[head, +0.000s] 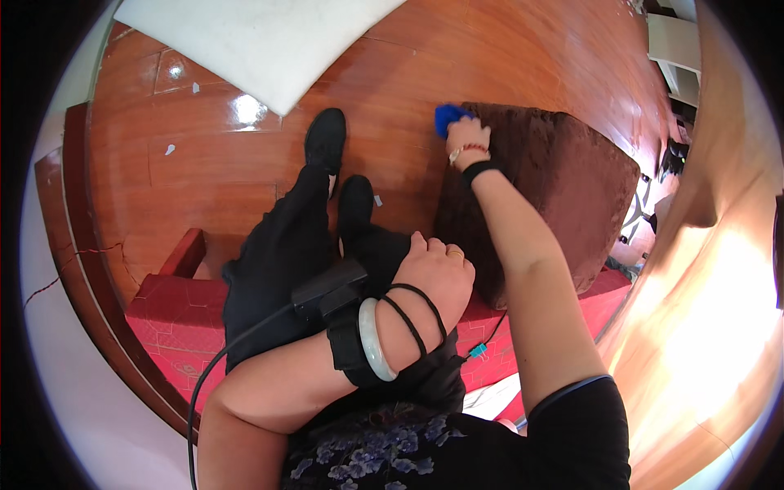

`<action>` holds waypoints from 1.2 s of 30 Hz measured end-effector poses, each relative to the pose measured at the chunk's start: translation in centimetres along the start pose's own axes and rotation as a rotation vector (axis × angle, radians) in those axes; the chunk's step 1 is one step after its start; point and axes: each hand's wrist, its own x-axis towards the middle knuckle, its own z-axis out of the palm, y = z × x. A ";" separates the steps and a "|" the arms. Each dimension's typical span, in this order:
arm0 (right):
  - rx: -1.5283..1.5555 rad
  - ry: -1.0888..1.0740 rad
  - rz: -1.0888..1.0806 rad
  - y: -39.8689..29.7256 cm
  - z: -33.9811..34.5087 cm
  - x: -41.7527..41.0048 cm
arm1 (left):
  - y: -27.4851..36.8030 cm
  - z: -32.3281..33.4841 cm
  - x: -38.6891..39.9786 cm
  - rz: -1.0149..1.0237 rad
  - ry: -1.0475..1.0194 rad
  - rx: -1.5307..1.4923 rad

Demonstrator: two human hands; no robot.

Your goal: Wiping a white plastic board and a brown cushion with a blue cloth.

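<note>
My right hand (468,138), with a red beaded bracelet and a black wristband, reaches out to the far edge of a brown plush-covered block, perhaps an ottoman (545,190). It grips a bright blue cloth (448,117) at the block's far left corner. My left hand (436,275) rests over my black-trousered knee, palm down, fingers bent and seemingly holding nothing. It wears a gold ring, a pale bangle and black cords, and a black device (331,291) with a cable is strapped at the wrist. The palm and fingertips are partly hidden.
I sit on a red patterned cushioned seat (177,306). A white mat (263,49) lies on the wooden floor (392,67), with small white scraps near my black shoes. A teal binder clip (478,351) holds a cable beside my leg. A tan curtain (704,318) hangs at the right.
</note>
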 end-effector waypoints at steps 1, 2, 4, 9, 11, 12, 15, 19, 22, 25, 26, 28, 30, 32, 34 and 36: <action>0.000 0.051 0.012 0.1 -1.1 1.3 | -0.1 -0.1 -0.2 0.002 0.007 0.012; -0.033 0.049 0.030 0.0 -2.0 2.6 | -0.2 -0.2 -0.4 -0.007 0.006 0.013; -0.112 0.079 0.027 0.9 -1.8 4.8 | -0.2 -0.3 -0.5 0.011 0.045 0.007; -0.254 -0.038 0.024 1.5 1.3 5.5 | -0.2 -0.4 -0.7 0.013 0.035 0.008; -0.422 -0.167 -0.053 1.4 2.9 4.2 | -0.3 -0.2 -0.7 0.005 0.078 -0.004; -0.465 -0.211 -0.071 1.4 3.4 3.5 | -0.2 -0.3 -0.6 0.007 0.077 -0.006; -0.453 -0.363 -0.125 0.4 6.1 0.9 | 0.0 -0.2 -0.4 0.006 0.096 0.004; -0.440 -0.406 -0.226 -1.7 9.7 -5.3 | 0.0 0.4 -0.1 -0.014 0.091 0.026; -0.414 -0.614 -0.296 -2.0 11.9 -9.4 | 0.3 0.7 0.2 -0.015 0.091 0.028; -0.273 -0.722 -0.305 -3.2 12.4 -12.4 | 0.3 0.7 0.1 -0.025 0.070 0.058; -0.176 -0.689 -0.327 -3.6 11.5 -13.3 | 0.0 0.9 -0.1 -0.033 0.064 0.063; -0.059 -0.685 -0.301 -2.6 10.4 -15.3 | 0.3 1.0 0.5 -0.015 0.025 0.054; 0.109 -0.662 -0.299 -2.8 9.6 -16.5 | 0.1 0.6 0.5 -0.007 -0.008 0.045; 0.296 -0.632 -0.278 -1.9 9.4 -17.3 | 0.3 0.3 1.0 0.002 -0.046 0.008; 0.498 -0.578 -0.266 -0.9 8.9 -17.0 | 0.4 0.2 1.5 0.040 -0.028 0.010; 0.683 -0.455 -0.224 0.7 9.4 -15.8 | 0.9 -0.2 2.1 0.090 0.000 0.002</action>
